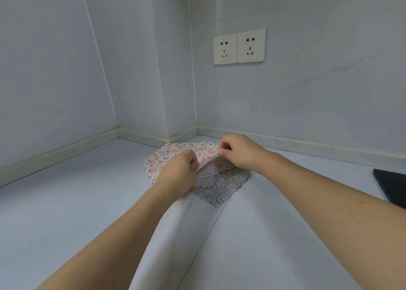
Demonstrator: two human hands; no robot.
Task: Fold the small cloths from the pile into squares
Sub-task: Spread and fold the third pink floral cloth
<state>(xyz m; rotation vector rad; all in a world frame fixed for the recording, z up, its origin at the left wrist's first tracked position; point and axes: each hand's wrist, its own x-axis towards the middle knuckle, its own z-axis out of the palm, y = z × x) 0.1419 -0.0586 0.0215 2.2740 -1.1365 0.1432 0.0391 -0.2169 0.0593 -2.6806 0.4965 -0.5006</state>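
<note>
Two bare forearms reach forward from the bottom of the view toward a corner of a pale bench (66, 212). The left hand (178, 173) has its fingers curled, pinching the near edge of a pink dotted cloth (173, 152). The right hand (239, 151), knuckles up, pinches the same cloth's far right corner, so the raised edge stretches between the two hands. Most of the pink cloth lies flat toward the back-left, close to the wall trim. Beneath it and toward the viewer lie grey dotted cloths (222, 186) with scalloped edges, overlapping, one corner pointing at the viewer. Wide bare bench surface opens to the left and in front. On the right edge sits a dark flat object (393, 186), well apart from the cloths. A double wall socket (239, 46) is mounted above on the right wall.
</note>
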